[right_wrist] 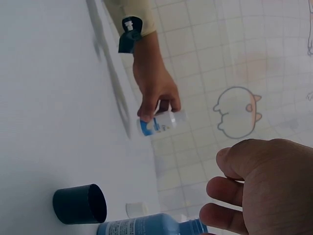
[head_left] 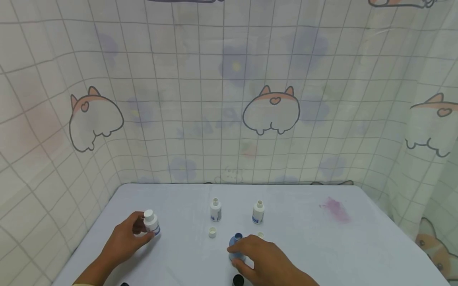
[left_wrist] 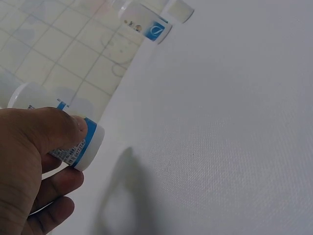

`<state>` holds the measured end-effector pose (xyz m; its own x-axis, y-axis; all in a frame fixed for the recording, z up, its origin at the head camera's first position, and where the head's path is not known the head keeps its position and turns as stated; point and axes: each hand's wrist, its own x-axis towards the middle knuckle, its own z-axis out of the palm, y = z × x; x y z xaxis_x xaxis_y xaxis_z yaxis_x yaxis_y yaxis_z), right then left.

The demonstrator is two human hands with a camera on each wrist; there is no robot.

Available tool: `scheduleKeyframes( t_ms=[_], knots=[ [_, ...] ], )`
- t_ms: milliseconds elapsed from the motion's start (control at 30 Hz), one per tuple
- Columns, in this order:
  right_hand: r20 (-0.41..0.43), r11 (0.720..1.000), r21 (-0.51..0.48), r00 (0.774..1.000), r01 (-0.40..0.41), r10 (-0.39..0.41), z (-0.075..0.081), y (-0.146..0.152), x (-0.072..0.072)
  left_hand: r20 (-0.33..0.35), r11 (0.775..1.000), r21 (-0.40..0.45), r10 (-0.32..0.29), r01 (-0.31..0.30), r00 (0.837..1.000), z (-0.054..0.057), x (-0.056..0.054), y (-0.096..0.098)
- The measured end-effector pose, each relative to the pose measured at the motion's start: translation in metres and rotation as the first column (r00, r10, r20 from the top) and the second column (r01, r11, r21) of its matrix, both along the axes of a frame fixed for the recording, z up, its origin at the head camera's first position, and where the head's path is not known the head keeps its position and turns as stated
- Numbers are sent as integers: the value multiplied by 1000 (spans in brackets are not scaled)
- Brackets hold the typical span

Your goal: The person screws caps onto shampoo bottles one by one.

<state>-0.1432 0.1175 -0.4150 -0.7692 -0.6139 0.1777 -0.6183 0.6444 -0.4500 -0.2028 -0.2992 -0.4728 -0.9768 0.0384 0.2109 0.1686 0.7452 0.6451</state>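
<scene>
Plainly, the left hand [head_left: 123, 242] has its fingers clamped on a capped white bottle [head_left: 152, 225], at that hand's two o'clock. The right hand's [head_left: 266, 258] fingers are apart around a blue bottle [head_left: 233, 241] at its ten o'clock; contact is unclear. Two uncapped white bottles [head_left: 216, 210] stand farther up the pale desk [head_left: 358, 246]; a gridded curtain [head_left: 200, 119] with cartoon animals hangs at twelve.

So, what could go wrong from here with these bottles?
The blue cylindrical bottle stands uncapped, so a bump from the nearby right hand could tip it and spill any contents. The black cylindrical cap sits close by and might get knocked away. The small white capped bottle could slip if the left hand loosens its grip.
</scene>
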Motion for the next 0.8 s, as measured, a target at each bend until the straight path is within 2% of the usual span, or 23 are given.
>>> scheduleKeyframes(
  t_ms=[167,367,633,800],
  knots=[
    [19,1000,15,1000,0,0,0,1,0,8,1000,4,3,-3,1000,-3,-1,-3],
    [-8,1000,4,1000,-11,11,0,4,1,-6,1000,-15,8,-8,1000,-7,-6,-7],
    [30,1000,31,1000,6,-7,1,5,0,11,999,-27,21,-21,1000,-9,-10,-13],
    [11,1000,15,1000,0,0,0,7,1,12,1000,-17,26,-26,1000,-9,-12,-14]
  ],
)
